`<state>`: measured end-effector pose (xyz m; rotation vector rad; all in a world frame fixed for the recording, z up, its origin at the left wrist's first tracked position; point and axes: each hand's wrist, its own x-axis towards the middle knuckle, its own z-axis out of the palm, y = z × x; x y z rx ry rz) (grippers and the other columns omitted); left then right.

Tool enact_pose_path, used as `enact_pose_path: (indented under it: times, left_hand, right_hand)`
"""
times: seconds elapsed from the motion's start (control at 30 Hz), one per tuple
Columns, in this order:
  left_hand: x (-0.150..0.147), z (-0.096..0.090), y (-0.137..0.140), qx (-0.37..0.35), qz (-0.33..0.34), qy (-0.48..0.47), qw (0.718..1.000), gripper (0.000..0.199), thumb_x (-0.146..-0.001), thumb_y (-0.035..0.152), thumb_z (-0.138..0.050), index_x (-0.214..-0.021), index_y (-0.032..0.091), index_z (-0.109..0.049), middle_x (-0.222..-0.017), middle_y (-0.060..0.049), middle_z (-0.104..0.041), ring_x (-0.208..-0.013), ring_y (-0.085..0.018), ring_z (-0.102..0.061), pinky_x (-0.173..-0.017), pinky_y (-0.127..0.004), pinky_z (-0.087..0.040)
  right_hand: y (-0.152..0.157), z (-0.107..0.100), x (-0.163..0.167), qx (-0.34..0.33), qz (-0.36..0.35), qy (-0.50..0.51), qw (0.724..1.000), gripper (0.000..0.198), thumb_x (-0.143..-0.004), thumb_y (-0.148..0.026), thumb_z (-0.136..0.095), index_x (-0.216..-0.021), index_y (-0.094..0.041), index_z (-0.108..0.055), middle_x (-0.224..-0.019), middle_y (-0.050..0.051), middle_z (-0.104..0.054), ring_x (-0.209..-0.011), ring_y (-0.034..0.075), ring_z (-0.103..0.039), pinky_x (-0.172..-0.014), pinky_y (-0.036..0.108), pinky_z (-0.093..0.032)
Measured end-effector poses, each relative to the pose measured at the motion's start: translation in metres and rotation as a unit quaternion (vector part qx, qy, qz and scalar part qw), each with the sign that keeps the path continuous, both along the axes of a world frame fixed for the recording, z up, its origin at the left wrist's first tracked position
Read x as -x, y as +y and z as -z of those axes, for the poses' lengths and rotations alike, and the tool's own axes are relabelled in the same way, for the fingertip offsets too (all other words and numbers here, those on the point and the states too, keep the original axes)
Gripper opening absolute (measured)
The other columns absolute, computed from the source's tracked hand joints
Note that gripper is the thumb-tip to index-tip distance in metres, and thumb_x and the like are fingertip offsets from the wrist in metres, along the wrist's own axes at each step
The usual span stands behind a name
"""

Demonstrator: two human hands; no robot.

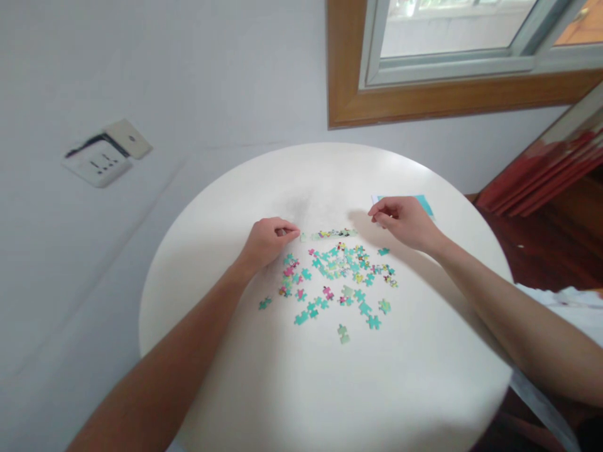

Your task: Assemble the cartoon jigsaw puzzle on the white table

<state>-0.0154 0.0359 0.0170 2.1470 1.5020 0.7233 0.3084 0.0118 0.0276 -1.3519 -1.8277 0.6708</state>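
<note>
Thumb and fingers of my left hand (272,240) are pinched together at the edge of a pale green puzzle piece (303,238). Just right of it lies a short joined strip of puzzle pieces (335,233), pale with yellow and dark bits. My right hand (400,218) hovers past the strip's right end, fingers curled closed; whatever may be in them is hidden. Nearer to me spread loose puzzle pieces (342,260), mostly teal, with pink and yellow ones at the left (289,273). A lone pale green piece (343,334) lies closest.
The round white table (226,376) stands by a white wall with a socket (100,163). A teal and white card or sheet (424,205) lies partly behind my right hand. A wood-framed window (452,100) is above, and a red curtain (546,179) hangs at right.
</note>
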Motion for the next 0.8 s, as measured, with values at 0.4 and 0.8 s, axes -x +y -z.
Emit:
enact_pose_path:
  times: [0.4, 0.8]
  left_hand:
    - [0.0008, 0.0014, 0.0009, -0.006, 0.005, -0.004, 1.0, 0.023, -0.076, 0.033, -0.064, -0.085, 0.018, -0.079, -0.082, -0.005, -0.074, -0.07, -0.017, -0.059, -0.066, -0.028, -0.045]
    - [0.0018, 0.0007, 0.001, -0.007, 0.014, -0.007, 1.0, 0.017, -0.075, 0.027, -0.067, -0.082, 0.017, -0.079, -0.078, -0.003, -0.073, -0.068, -0.015, -0.058, -0.066, -0.027, -0.044]
  right_hand:
    - [-0.0004, 0.0001, 0.0014, -0.006, -0.003, -0.012, 1.0, 0.016, -0.08, -0.02, -0.055, -0.083, -0.016, -0.07, -0.074, 0.005, -0.07, -0.063, 0.014, -0.059, -0.063, 0.031, -0.045]
    - [-0.0025, -0.0016, 0.0021, 0.002, -0.005, -0.022, 1.0, 0.017, -0.082, -0.019, -0.055, -0.085, -0.015, -0.07, -0.076, 0.006, -0.071, -0.065, 0.014, -0.061, -0.063, 0.031, -0.046]
